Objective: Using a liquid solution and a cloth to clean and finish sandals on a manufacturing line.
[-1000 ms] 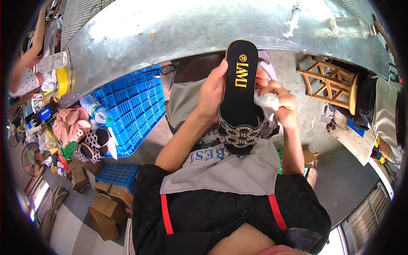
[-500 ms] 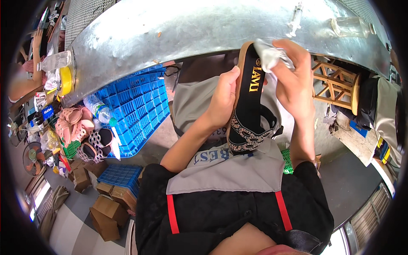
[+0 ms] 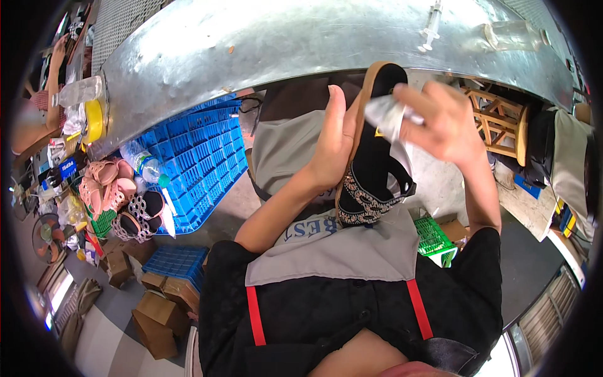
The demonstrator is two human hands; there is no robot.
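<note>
My left hand [image 3: 331,147] grips a black slide sandal [image 3: 375,164] by its left edge, thumb pointing up and fingers hidden behind the sole. The sandal stands nearly upright over my lap, heel end up at the bench edge, with its strap of beads or sparkling stones low near my apron [image 3: 333,251]. In my right hand [image 3: 443,122] a crumpled white cloth [image 3: 384,118] is pinched, lying against the upper insole and covering most of its gold lettering. The right fingers are slightly blurred.
Ahead is a metal bench [image 3: 251,56] with a syringe [image 3: 431,26] and a clear bottle [image 3: 512,36]. Leftward are a blue crate [image 3: 204,163], pink shoes [image 3: 103,188] and a yellow tape roll [image 3: 94,119]. At right stand a wooden stool [image 3: 502,122] and green basket [image 3: 433,237]. Another person's arm [image 3: 56,69] shows far left.
My right hand and the cloth have moved down the insole from near the heel end, over the lettering. The sandal's top has tilted right, and my left thumb has lifted off its edge.
</note>
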